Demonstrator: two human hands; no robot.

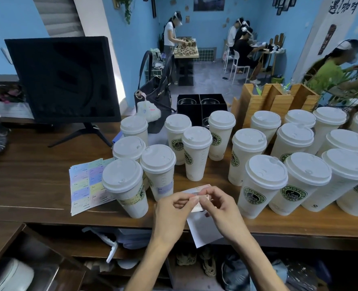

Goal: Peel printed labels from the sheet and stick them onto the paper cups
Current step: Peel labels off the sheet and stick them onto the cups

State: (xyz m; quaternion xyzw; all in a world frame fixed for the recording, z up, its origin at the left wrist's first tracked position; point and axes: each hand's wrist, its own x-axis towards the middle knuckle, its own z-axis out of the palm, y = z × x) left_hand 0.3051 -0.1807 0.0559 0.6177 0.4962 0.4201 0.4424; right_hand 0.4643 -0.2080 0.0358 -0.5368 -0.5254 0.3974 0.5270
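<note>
Both hands, left [171, 208] and right [220, 206], pinch a small label sheet [197, 203] at the table's [37, 181] near edge, lidded cups [124, 185] standing behind

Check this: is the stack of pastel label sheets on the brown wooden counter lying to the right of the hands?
No, the stack of pastel label sheets lies left of both hands, beside the lidded white paper cups.

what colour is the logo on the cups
Dark green with white lettering, clearest on the cup at front right in the head view.
</note>
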